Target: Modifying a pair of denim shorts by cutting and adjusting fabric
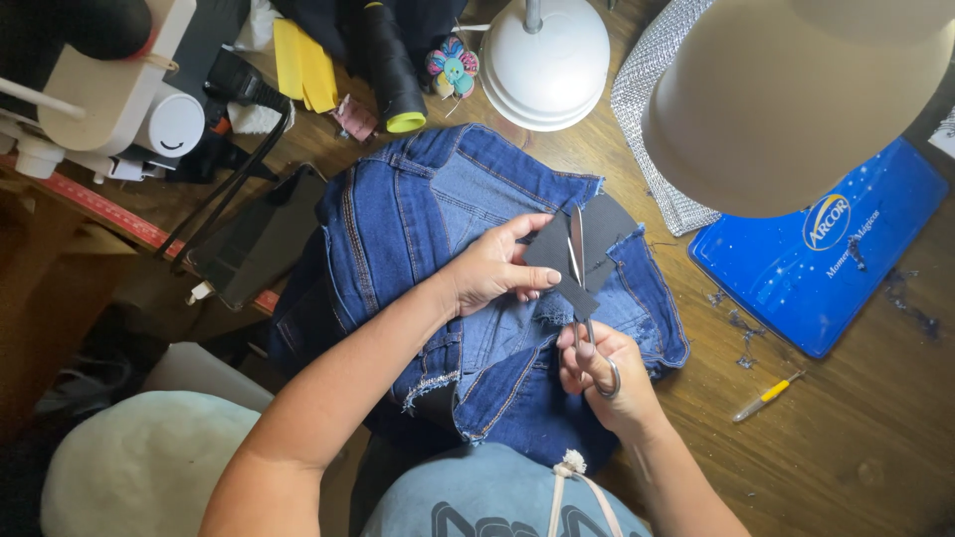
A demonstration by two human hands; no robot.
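Left hand (489,270) pinches black fabric (587,249), right hand (602,373) grips scissors (579,268); lamp shade (796,99) overhangs jeans (408,219).

Home sewing corner: thread cone (390,70), pincushion (453,66), lamp (796,89), wooden table (846,438).

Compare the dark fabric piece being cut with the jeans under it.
The dark fabric piece is small, flat and plain black; the jeans are large, blue, rumpled and seamed, with frayed edges. The piece is pinched by the left hand and sits between the blades of the scissors held by the right hand; the jeans simply lie on the wooden table. Both are cloth.
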